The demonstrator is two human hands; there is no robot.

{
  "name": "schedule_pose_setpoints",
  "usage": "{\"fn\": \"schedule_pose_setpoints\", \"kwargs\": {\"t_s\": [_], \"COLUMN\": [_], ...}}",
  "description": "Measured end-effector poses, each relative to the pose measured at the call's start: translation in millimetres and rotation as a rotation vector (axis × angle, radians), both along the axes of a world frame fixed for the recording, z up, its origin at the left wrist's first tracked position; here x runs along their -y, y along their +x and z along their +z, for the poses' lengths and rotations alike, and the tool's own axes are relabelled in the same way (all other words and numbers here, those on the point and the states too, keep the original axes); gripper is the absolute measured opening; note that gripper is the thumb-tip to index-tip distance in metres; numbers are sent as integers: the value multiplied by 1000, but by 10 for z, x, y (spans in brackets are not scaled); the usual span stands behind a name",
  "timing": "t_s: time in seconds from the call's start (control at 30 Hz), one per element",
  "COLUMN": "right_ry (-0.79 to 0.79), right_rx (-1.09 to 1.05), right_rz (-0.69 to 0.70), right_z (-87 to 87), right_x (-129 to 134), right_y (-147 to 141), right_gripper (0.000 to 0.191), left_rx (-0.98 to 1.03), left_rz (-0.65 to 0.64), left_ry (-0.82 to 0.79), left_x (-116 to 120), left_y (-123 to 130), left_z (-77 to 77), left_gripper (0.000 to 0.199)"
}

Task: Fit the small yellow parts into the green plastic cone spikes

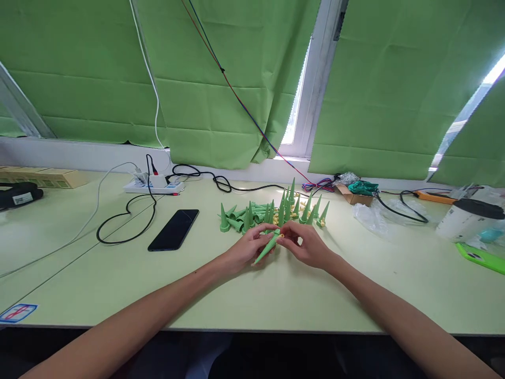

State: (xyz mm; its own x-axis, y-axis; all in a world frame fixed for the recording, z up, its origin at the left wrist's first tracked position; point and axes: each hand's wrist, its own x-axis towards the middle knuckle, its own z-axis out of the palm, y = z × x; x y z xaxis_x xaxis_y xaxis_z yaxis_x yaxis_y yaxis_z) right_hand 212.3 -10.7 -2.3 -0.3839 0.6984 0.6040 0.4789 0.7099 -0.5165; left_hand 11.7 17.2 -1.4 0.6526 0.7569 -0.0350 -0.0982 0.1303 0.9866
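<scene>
My left hand is closed round a green cone, which lies tilted with its tip toward the lower left. At the cone's wide upper end, my right hand pinches a small yellow piece between thumb and finger. Just beyond both hands is a cluster of green cones, some upright and others lying on their sides. Small yellow pieces lie among and behind the cones at the cluster's right.
A black phone and a power strip with cables are on the table to the left. To the right are a small cardboard box, plastic bags, a lidded cup and a green phone case.
</scene>
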Motion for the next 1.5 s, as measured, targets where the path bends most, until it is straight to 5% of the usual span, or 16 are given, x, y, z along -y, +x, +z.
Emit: {"fn": "schedule_pose_setpoints", "kwargs": {"t_s": [1.0, 1.5], "right_ry": [367, 396], "right_rx": [40, 32], "right_rz": [-90, -137], "right_z": [-212, -235], "right_x": [-19, -28], "right_y": [-90, -112], "right_gripper": [21, 26], "left_rx": [5, 4], "left_rz": [-74, -78], "left_ry": [25, 58], "left_x": [19, 17], "left_y": [7, 7], "left_z": [-17, -27], "left_gripper": [52, 51]}}
